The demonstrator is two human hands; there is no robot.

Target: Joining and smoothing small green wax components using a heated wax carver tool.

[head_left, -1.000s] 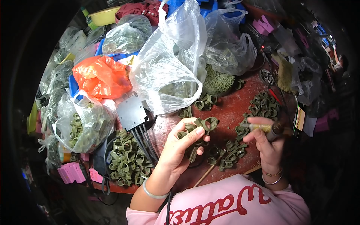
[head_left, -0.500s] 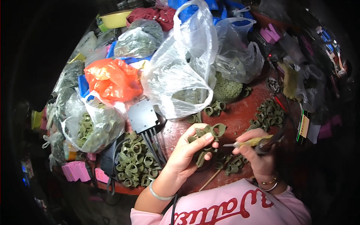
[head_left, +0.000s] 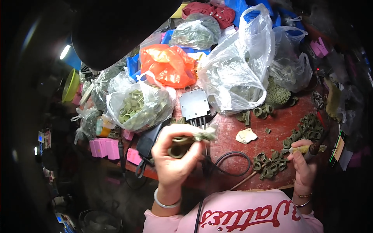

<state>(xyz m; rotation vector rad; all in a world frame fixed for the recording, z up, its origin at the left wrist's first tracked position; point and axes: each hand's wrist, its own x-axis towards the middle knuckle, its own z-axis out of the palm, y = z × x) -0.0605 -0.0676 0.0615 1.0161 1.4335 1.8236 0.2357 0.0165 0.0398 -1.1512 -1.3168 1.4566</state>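
Observation:
My left hand is raised over the left part of the table, thumb and fingers closed round some ribbed olive-green ring-shaped pieces. Motion blur and my fingers hide part of them. At the right, my right hand grips a pen-shaped tool with a yellowish handle and a thin tip pointing left. That tip is close to a small heap of green ring pieces. A larger pile of similar pieces lies just beyond my right hand.
Behind my left hand stand a grey metal box with cables and a clear bag of green rings. An orange bag and a big clear bag lie farther back. An off-white fragment, a thin stick and pink blocks are nearby.
The view has swung left, so the table appears farther right. My left hand has moved left with the green pieces, away from the tool. My right hand still holds the tool, now farther apart.

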